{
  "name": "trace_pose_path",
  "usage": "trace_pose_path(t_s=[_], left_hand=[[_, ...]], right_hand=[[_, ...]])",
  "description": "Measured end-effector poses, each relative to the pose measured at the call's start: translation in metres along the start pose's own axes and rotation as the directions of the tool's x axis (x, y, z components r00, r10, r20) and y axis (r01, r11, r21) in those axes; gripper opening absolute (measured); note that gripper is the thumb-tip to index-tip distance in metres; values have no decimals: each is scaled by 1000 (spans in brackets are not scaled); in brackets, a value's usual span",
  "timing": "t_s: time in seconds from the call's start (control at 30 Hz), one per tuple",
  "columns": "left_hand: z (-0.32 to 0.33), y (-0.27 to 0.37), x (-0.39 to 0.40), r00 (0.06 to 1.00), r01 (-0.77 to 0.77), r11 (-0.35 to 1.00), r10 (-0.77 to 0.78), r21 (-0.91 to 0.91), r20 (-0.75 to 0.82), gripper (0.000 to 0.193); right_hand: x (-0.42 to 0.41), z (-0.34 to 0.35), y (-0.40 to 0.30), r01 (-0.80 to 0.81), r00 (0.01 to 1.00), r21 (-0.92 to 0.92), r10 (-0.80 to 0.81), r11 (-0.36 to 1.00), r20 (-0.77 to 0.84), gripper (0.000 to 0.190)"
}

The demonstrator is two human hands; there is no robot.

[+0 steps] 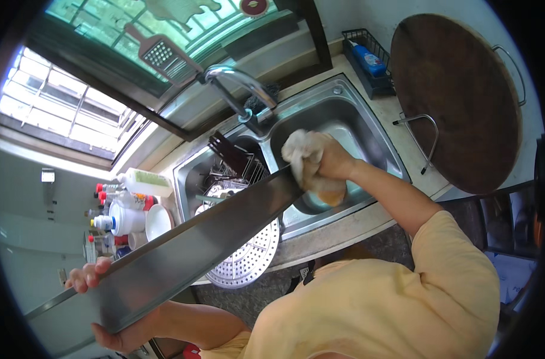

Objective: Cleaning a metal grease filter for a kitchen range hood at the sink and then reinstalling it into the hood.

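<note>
A long dark-grey metal panel, trough-like in shape, slants across the view in front of me. My left hand grips its near left end, fingers over the far edge and thumb under the near one. At the other end, above the sink, my right hand clasps a bunched off-white cloth against the panel's tip. Part of the cloth hangs below, beside a yellow-orange item that I cannot name. The double-bowl stainless steel sink lies beneath, partly hidden by the panel and my right arm.
A chrome faucet rises behind the sink. To the right, a large round wooden board leans near a wire rack. A perforated steamer plate, a white bowl and several bottles stand left.
</note>
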State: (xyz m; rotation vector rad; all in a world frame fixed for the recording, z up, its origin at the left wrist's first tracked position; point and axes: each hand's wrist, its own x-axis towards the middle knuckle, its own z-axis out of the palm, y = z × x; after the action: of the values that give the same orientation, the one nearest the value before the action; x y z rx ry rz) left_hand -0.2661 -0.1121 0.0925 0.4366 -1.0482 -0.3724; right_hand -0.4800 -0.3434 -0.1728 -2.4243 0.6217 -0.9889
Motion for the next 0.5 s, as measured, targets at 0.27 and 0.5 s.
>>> trace_pose_path(t_s=[0.27, 0.5], left_hand=[[-8, 31, -12, 986, -132, 990, 126, 53, 107, 59], [-7, 15, -31, 948, -250, 935, 289, -250, 130, 64]], right_hand=[[-24, -2, 6, -261, 757, 859, 645, 441, -101, 46], [-39, -24, -37, -109, 700, 836, 556, -538, 449, 65]])
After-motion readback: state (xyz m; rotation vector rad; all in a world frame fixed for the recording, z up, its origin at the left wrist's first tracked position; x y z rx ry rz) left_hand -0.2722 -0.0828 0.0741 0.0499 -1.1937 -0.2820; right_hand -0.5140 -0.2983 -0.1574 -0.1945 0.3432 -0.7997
